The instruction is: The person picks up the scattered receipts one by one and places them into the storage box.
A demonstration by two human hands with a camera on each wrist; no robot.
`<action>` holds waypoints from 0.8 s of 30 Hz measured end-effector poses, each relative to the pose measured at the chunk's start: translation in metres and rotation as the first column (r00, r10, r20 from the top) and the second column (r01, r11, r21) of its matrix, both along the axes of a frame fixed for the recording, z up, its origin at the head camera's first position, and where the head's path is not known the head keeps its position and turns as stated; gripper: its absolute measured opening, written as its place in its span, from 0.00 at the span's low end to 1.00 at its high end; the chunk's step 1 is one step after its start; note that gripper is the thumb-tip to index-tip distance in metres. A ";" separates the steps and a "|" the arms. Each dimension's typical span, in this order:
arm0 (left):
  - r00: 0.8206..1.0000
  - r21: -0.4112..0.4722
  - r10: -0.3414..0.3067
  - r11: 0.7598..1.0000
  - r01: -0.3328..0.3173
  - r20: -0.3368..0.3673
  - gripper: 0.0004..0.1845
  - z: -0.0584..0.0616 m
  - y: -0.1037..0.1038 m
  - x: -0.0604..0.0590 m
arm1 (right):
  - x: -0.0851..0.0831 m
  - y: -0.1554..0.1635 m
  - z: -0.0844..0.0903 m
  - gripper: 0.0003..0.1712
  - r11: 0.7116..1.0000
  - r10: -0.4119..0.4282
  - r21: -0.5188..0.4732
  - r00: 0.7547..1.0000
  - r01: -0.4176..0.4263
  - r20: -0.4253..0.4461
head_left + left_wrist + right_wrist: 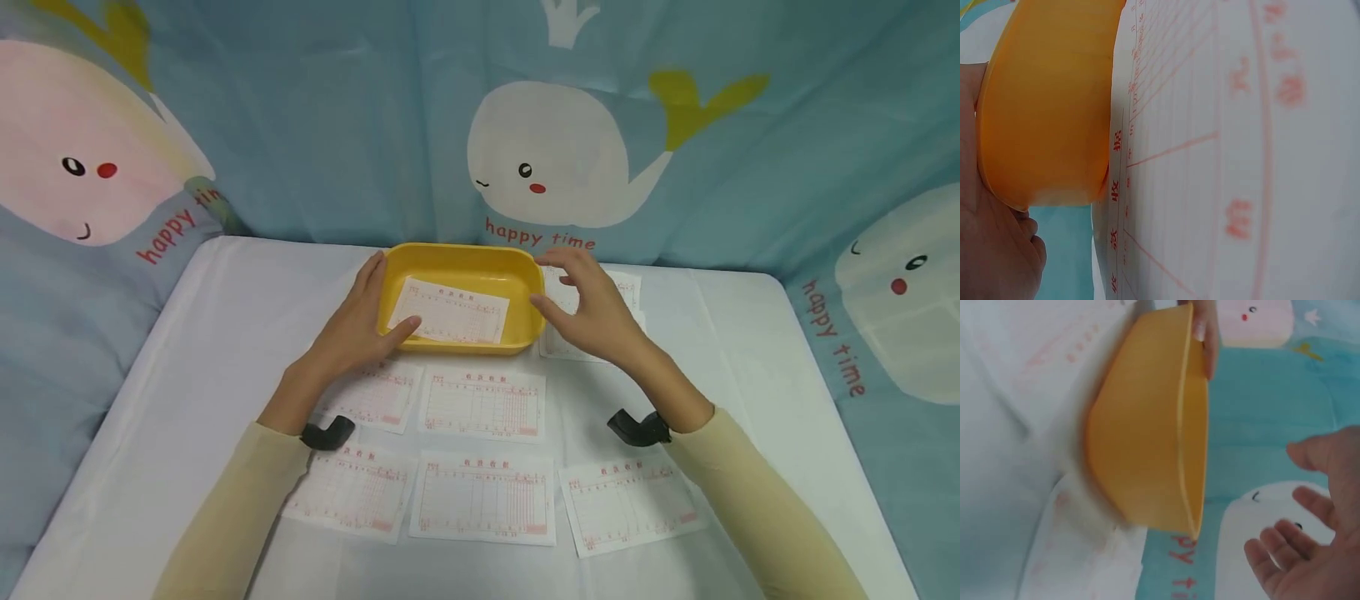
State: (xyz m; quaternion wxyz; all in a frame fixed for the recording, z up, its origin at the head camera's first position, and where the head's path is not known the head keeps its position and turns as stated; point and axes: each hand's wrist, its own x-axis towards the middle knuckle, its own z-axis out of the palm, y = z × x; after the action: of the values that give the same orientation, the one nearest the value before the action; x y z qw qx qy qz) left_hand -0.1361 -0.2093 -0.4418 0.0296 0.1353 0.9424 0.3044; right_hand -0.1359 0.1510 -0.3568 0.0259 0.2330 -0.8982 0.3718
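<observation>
Paper [456, 312] lies in the tray [465, 260] (head view alone shows it), left hand [357, 332] gripping that tray, right hand [597, 313] loose.

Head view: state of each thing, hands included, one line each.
Yellow tray: upright, open-topped, slip inside
Slip in tray: face up, askew
Five slips in front: face up, spread out in two rows
Slips at right: partly hidden
Left hand: grips tray's left end
Right hand: apart from tray, fingers loosely bent
Curtain: hanging, creased
</observation>
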 end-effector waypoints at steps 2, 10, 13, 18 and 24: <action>1.000 0.005 -0.003 1.000 0.003 0.001 0.59 -0.001 0.000 0.001 | 0.010 0.009 -0.004 0.30 1.000 0.010 0.013 1.000 -0.010 0.001; 1.000 -0.004 0.002 1.000 -0.002 -0.017 0.59 0.001 0.001 0.000 | 0.054 0.040 -0.030 0.30 0.999 0.004 0.032 1.000 -0.004 0.003; 1.000 -0.014 -0.001 1.000 0.001 -0.014 0.59 0.003 0.000 -0.001 | 0.069 0.051 -0.042 0.31 1.000 -0.004 0.019 1.000 0.005 -0.002; 1.000 -0.010 0.006 1.000 -0.007 -0.002 0.60 0.002 0.000 0.001 | 0.086 0.071 -0.055 0.30 0.999 -0.042 -0.024 0.999 0.042 0.004; 1.000 -0.015 0.009 1.000 -0.009 -0.003 0.60 0.001 0.002 0.002 | 0.114 0.094 -0.065 0.31 0.994 -0.105 0.016 0.994 0.105 0.031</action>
State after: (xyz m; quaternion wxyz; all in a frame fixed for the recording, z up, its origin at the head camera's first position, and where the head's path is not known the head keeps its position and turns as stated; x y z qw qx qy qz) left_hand -0.1338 -0.2074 -0.4403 0.0281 0.1311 0.9454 0.2971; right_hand -0.0221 0.2452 -0.4222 0.0293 0.1797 -0.9123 0.3669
